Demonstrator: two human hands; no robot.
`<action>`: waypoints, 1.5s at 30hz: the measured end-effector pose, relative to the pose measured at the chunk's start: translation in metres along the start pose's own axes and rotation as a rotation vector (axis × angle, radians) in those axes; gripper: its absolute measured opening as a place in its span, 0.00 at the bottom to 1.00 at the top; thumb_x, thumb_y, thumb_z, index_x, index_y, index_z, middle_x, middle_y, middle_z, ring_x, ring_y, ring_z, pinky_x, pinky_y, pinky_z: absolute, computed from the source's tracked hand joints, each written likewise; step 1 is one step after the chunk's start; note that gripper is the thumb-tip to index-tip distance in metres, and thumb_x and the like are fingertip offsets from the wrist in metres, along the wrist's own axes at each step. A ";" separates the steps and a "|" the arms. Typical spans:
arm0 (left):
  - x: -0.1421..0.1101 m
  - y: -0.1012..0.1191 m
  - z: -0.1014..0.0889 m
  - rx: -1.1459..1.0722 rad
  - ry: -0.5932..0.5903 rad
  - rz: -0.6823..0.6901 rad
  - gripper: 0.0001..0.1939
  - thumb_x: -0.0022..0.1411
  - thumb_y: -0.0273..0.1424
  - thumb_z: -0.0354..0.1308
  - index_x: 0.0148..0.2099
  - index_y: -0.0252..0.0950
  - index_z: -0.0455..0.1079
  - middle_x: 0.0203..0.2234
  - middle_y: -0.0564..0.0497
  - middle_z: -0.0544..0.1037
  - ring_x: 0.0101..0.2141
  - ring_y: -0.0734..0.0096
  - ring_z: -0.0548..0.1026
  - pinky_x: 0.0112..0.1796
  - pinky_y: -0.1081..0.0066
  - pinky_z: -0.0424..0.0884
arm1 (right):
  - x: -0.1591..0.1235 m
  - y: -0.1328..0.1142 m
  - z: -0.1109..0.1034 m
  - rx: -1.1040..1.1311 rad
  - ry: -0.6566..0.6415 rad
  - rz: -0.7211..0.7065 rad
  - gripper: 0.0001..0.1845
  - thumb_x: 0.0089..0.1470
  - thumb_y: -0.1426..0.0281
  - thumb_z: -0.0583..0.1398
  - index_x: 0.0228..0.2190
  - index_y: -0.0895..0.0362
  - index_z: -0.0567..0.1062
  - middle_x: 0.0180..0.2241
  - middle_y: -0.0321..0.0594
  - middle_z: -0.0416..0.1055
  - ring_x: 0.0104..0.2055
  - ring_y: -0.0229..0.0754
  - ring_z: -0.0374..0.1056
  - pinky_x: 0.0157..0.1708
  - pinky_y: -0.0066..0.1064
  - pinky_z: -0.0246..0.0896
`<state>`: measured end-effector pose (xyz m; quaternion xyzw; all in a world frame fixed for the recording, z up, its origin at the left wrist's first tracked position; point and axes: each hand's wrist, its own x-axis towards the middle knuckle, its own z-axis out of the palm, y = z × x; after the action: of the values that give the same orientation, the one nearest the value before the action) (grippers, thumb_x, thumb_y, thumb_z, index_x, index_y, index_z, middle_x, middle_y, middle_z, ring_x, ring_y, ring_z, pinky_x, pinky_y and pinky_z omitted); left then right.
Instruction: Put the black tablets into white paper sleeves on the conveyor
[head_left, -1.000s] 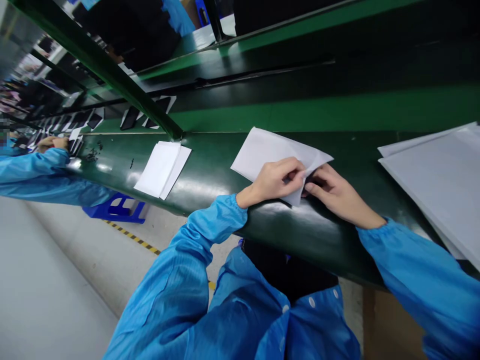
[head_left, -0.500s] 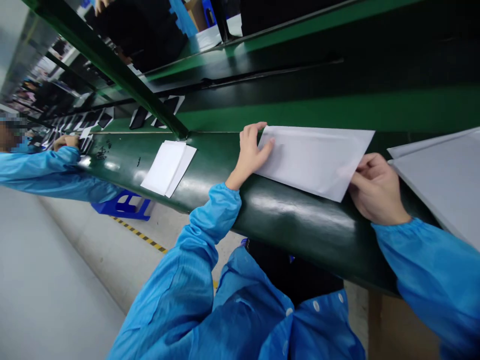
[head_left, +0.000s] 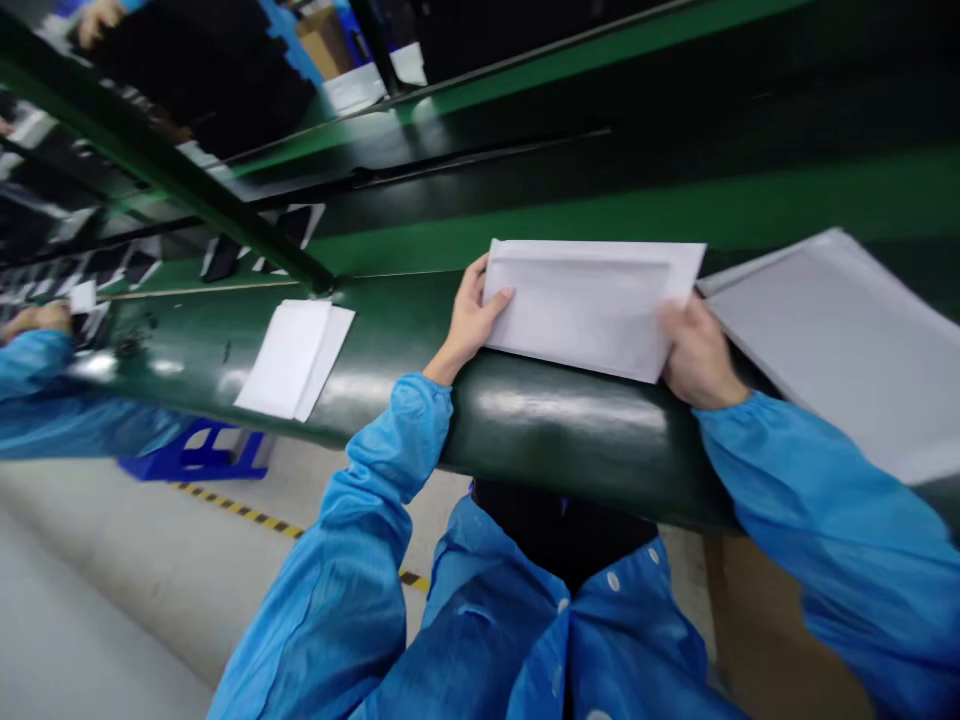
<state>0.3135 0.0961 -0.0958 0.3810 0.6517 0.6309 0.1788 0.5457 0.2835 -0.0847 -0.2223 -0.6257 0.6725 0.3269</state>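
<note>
A flat white rectangular paper piece (head_left: 581, 310), layered at its edge like an envelope or a few sheets, is held just above the green work surface (head_left: 555, 440). My left hand (head_left: 474, 318) is closed on its left end, thumb on the face and fingers behind. On its right end, my right hand (head_left: 697, 345) grips the edge with the thumb in front; that hand is slightly blurred. To the right lies a pile of larger white sheets (head_left: 847, 340), close to my right hand. Further left, two overlapping white paper pieces (head_left: 289, 355) rest on the surface.
A slanted green post (head_left: 225, 205) rises behind the papers on the left. Dark flat items on white pieces (head_left: 142, 262) line the far left. A co-worker's blue sleeve (head_left: 37, 365) reaches in there. A blue stool (head_left: 195, 455) stands below.
My right hand has shifted from beneath the paper's lower right corner to a thumb-in-front grip on its right end. My left fingers have closed around the left end. The view has turned right.
</note>
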 end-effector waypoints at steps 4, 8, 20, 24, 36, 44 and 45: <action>-0.002 0.005 0.004 -0.118 0.035 -0.067 0.36 0.59 0.59 0.69 0.59 0.41 0.73 0.53 0.46 0.82 0.55 0.51 0.79 0.55 0.59 0.76 | -0.003 0.001 0.002 -0.049 0.030 0.103 0.44 0.44 0.27 0.66 0.39 0.55 0.78 0.35 0.45 0.80 0.46 0.56 0.78 0.48 0.48 0.78; -0.001 0.016 0.009 -0.289 0.027 -0.161 0.33 0.63 0.65 0.60 0.47 0.39 0.75 0.37 0.48 0.83 0.39 0.59 0.82 0.37 0.65 0.78 | 0.005 -0.003 -0.001 -0.091 0.078 0.050 0.48 0.44 0.23 0.61 0.38 0.55 0.79 0.32 0.42 0.78 0.42 0.54 0.78 0.43 0.43 0.78; -0.003 0.043 0.020 -0.185 -0.130 -0.196 0.24 0.59 0.53 0.68 0.44 0.39 0.72 0.27 0.54 0.74 0.20 0.77 0.69 0.19 0.75 0.63 | -0.057 -0.049 -0.170 -0.159 0.899 -0.142 0.19 0.53 0.52 0.68 0.37 0.53 0.76 0.40 0.44 0.79 0.43 0.52 0.80 0.41 0.43 0.81; -0.005 0.038 0.023 0.009 -0.194 -0.123 0.19 0.61 0.48 0.65 0.45 0.39 0.73 0.28 0.53 0.75 0.24 0.75 0.71 0.23 0.74 0.68 | -0.082 -0.044 -0.182 -0.134 0.853 0.029 0.16 0.47 0.60 0.68 0.37 0.54 0.76 0.33 0.41 0.79 0.32 0.46 0.76 0.28 0.36 0.77; -0.021 0.053 0.127 0.800 -0.447 0.381 0.30 0.66 0.42 0.65 0.65 0.37 0.68 0.63 0.34 0.72 0.64 0.42 0.70 0.63 0.45 0.68 | -0.073 -0.022 -0.248 -0.912 0.741 -0.130 0.20 0.49 0.56 0.66 0.41 0.54 0.75 0.44 0.46 0.74 0.49 0.53 0.71 0.55 0.53 0.69; 0.048 0.046 0.215 0.690 -0.516 0.387 0.39 0.60 0.46 0.72 0.68 0.37 0.66 0.64 0.33 0.75 0.65 0.37 0.71 0.66 0.42 0.63 | -0.050 -0.026 -0.216 -1.121 0.331 -0.060 0.19 0.63 0.60 0.58 0.48 0.55 0.81 0.51 0.53 0.77 0.54 0.60 0.68 0.60 0.54 0.61; 0.052 0.043 0.215 0.672 -0.509 0.408 0.38 0.59 0.45 0.73 0.66 0.38 0.68 0.61 0.34 0.77 0.62 0.37 0.73 0.64 0.43 0.66 | -0.050 -0.027 -0.213 -1.123 0.318 -0.055 0.20 0.64 0.59 0.57 0.49 0.55 0.81 0.51 0.53 0.76 0.55 0.60 0.67 0.60 0.53 0.61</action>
<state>0.4455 0.2777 -0.0715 0.6809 0.6670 0.2938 0.0717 0.7356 0.3963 -0.0884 -0.4434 -0.8351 0.1875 0.2662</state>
